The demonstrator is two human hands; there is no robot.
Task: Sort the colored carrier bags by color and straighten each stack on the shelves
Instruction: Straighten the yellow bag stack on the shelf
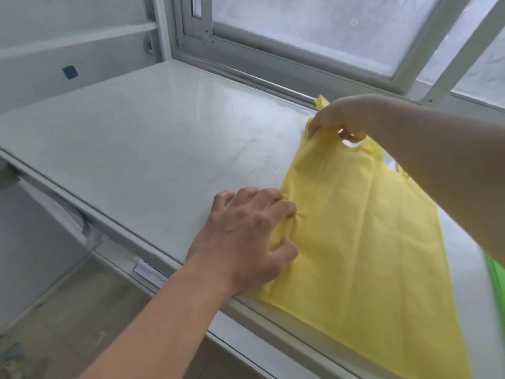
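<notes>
Now your left hand (243, 236) bunches the near side edge of a yellow carrier bag (355, 231) lying on the white shelf (142, 138), fingers curled into the fabric, while your right hand (341, 119) pinches its handle end by the window frame (300, 67); a green bag (496, 272) edge shows at right

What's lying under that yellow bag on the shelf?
The yellow bag lies on the white shelf, held by the left hand and right hand. A green edge shows at its right side. Whatever else is beneath is covered.
</notes>
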